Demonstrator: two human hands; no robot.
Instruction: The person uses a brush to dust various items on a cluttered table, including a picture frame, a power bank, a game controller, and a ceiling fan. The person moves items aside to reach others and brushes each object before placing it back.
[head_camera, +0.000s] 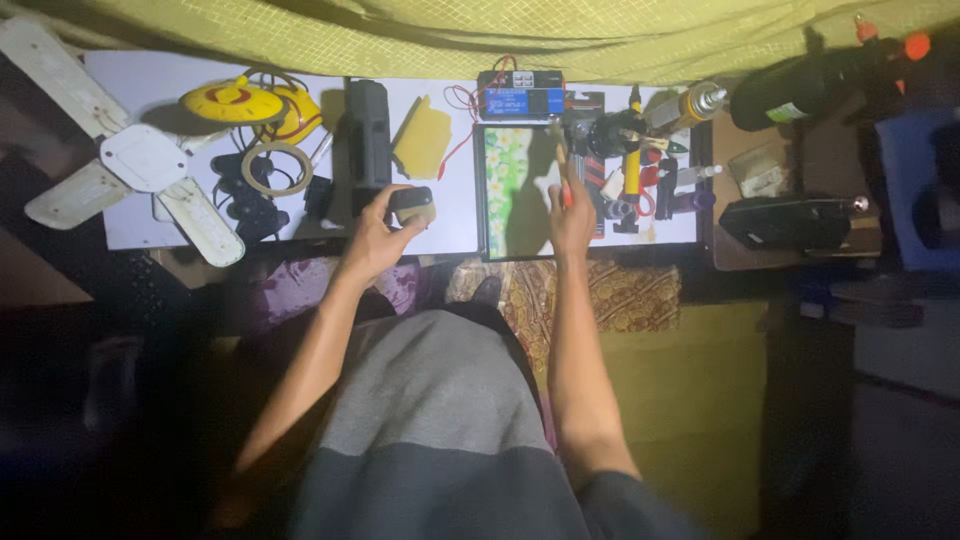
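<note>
**Both hands closed on small items at mid-frame**

The left hand (375, 235) wraps fingers and thumb around a small dark block (411, 203), just left of centre. The right hand (572, 215) pinches what looks like a thin red-handled tool (563, 172) over the flowered mat (512, 190).

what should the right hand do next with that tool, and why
Probably bring the right hand and its thin red-handled tool across to the small dark block that the left hand holds over the white sheet. The tool hangs over the flowered mat, apart from the block.
</note>
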